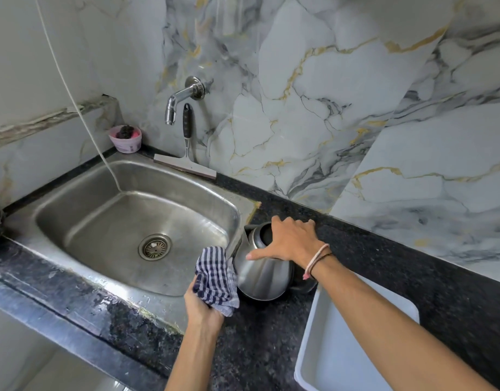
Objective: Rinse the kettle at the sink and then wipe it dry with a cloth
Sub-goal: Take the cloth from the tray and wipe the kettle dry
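Note:
A steel kettle (261, 273) with a black top stands on the dark granite counter just right of the sink (74, 215). My right hand (289, 239) rests on the kettle's top, gripping it, thumb stretched along its side. My left hand (201, 303) is closed around a blue-and-white striped cloth (215, 275), which presses against the kettle's left side. The tap (177, 101) on the marble wall shows no running water.
A squeegee (186, 153) leans against the wall behind the sink. A pink tub with a scrubber (125, 139) sits at the back left corner. A white tray (353, 342) lies on the counter to the right. A white cord (74, 100) hangs into the sink.

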`<state>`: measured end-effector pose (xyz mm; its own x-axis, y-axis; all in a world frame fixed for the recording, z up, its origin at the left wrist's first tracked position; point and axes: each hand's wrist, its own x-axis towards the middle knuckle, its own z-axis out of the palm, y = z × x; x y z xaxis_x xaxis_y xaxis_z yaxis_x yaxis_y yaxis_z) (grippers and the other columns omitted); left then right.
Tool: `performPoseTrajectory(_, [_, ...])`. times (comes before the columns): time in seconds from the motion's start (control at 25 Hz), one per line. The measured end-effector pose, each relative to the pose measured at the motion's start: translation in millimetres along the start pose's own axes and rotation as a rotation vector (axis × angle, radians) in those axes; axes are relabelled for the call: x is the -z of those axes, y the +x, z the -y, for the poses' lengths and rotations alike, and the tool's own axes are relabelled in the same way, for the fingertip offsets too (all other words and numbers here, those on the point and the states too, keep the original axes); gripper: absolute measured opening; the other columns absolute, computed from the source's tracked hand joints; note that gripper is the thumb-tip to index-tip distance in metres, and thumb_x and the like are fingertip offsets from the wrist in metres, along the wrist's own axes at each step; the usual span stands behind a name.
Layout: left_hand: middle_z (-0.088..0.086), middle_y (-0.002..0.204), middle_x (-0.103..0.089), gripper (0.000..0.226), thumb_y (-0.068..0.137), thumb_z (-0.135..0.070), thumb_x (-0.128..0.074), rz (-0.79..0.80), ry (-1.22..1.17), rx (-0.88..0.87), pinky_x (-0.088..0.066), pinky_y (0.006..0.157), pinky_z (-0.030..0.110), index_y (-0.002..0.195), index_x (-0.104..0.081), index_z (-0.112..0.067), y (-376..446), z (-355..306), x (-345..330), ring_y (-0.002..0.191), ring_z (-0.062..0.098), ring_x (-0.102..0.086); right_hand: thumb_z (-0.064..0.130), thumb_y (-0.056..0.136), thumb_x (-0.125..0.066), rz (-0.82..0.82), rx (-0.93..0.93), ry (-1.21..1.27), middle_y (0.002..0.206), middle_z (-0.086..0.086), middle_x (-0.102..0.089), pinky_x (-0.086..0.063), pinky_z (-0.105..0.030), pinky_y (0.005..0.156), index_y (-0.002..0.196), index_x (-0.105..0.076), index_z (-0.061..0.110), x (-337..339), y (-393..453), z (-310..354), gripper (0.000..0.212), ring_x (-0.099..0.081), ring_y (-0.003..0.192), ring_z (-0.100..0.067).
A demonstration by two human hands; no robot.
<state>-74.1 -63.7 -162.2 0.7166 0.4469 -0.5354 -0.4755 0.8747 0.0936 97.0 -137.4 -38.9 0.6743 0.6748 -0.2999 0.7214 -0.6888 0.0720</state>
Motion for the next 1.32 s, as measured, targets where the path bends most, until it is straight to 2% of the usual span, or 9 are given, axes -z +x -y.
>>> performPoseTrajectory(0.12, [0.017, 0.108, -0.077, 0.040, 0.104, -0.023, -0.035, 0.007, -0.020, -0.019, -0.060, 0.089, 0.046, 0.126, -0.063, -0.004, 1, -4, -3, 0.089, 0.031, -0.077, 0.081, 0.056, -0.081, 0.105, 0.147, 0.009, 0.139, -0.013, -0.058, -0.041, -0.058, 0.109, 0.147, -0.043, 0.021, 18, 4, -18, 0.115, -0.055, 0.130, -0.038])
performPoseTrajectory(0.28, [0.016, 0.117, -0.074, 0.043, 0.103, -0.026, -0.038, 0.075, -0.019, 0.055, -0.058, 0.089, 0.049, 0.122, -0.069, -0.003, 2, -4, -9, 0.093, 0.031, -0.077, 0.033, 0.065, -0.096, 0.282, 0.414, -0.162, 0.175, -0.004, -0.009, -0.002, -0.067, 0.125, 0.163, -0.016, 0.041, 33, 15, -44, 0.127, -0.013, 0.161, -0.023])
performPoseTrajectory(0.4, [0.018, 0.122, -0.073, 0.044, 0.102, -0.029, -0.039, 0.084, 0.014, 0.087, -0.054, 0.100, 0.044, 0.124, -0.069, -0.005, 2, -1, -18, 0.107, 0.031, -0.072, 0.058, 0.070, -0.087, 0.282, 0.316, 0.132, 0.173, 0.006, 0.007, 0.013, -0.060, 0.126, 0.163, -0.007, 0.045, 25, 16, -63, 0.123, 0.012, 0.160, -0.011])
performPoseTrajectory(0.48, [0.016, 0.130, -0.068, 0.041, 0.103, -0.025, -0.039, 0.059, 0.082, -0.009, -0.049, 0.103, 0.046, 0.135, -0.060, -0.011, 3, 7, -23, 0.120, 0.033, -0.063, 0.081, 0.082, -0.057, 0.087, 0.144, 0.460, 0.175, 0.007, 0.001, 0.008, -0.057, 0.129, 0.162, -0.017, 0.045, 10, 12, -64, 0.097, 0.009, 0.160, -0.008])
performPoseTrajectory(0.64, [0.005, 0.127, -0.066, 0.033, 0.106, -0.022, -0.040, -0.086, 0.553, -0.349, -0.051, 0.095, 0.045, 0.133, -0.058, -0.025, 14, 38, -41, 0.110, 0.023, -0.065, 0.067, 0.103, -0.022, -0.188, -0.087, 0.838, 0.175, 0.011, 0.000, 0.004, -0.045, 0.131, 0.163, -0.023, 0.034, -28, 21, -43, 0.069, 0.009, 0.159, -0.004])
performPoseTrajectory(0.84, [-0.009, 0.127, -0.065, 0.034, 0.107, -0.023, -0.041, 0.119, 1.218, -0.635, -0.044, 0.103, 0.032, 0.134, -0.060, -0.022, 48, 82, -74, 0.116, 0.008, -0.059, 0.061, 0.105, -0.018, -0.308, -0.096, 0.846, 0.174, 0.015, -0.004, 0.003, -0.038, 0.131, 0.164, -0.017, 0.034, -47, 32, -45, 0.065, 0.007, 0.157, 0.001])
performPoseTrajectory(0.96, [-0.004, 0.126, -0.071, 0.038, 0.100, -0.032, -0.039, 0.235, 1.458, -0.524, -0.046, 0.106, 0.039, 0.122, -0.070, -0.025, 96, 66, -97, 0.119, 0.014, -0.063, 0.058, 0.107, -0.021, -0.348, -0.099, 0.827, 0.174, 0.012, -0.006, 0.000, -0.038, 0.132, 0.164, -0.019, 0.032, -52, 38, -45, 0.063, 0.005, 0.159, -0.002])
performPoseTrajectory(1.12, [-0.002, 0.115, -0.077, 0.037, 0.102, -0.025, -0.041, 0.315, 1.374, -0.079, -0.055, 0.090, 0.027, 0.107, -0.076, -0.030, 129, 41, -93, 0.108, 0.017, -0.069, 0.065, 0.101, -0.017, -0.364, -0.113, 0.872, 0.174, 0.013, -0.010, 0.000, -0.036, 0.131, 0.164, -0.020, 0.032, -55, 41, -46, 0.071, 0.001, 0.159, -0.003])
performPoseTrajectory(1.32, [-0.006, 0.119, -0.070, 0.035, 0.107, -0.025, -0.038, 0.001, 0.882, -0.320, -0.057, 0.087, 0.025, 0.131, -0.064, -0.022, 97, 76, -36, 0.100, 0.000, -0.070, 0.069, 0.097, -0.016, -0.378, -0.108, 0.938, 0.174, 0.012, -0.012, 0.001, -0.032, 0.130, 0.164, -0.021, 0.032, -56, 40, -45, 0.077, -0.001, 0.159, -0.002])
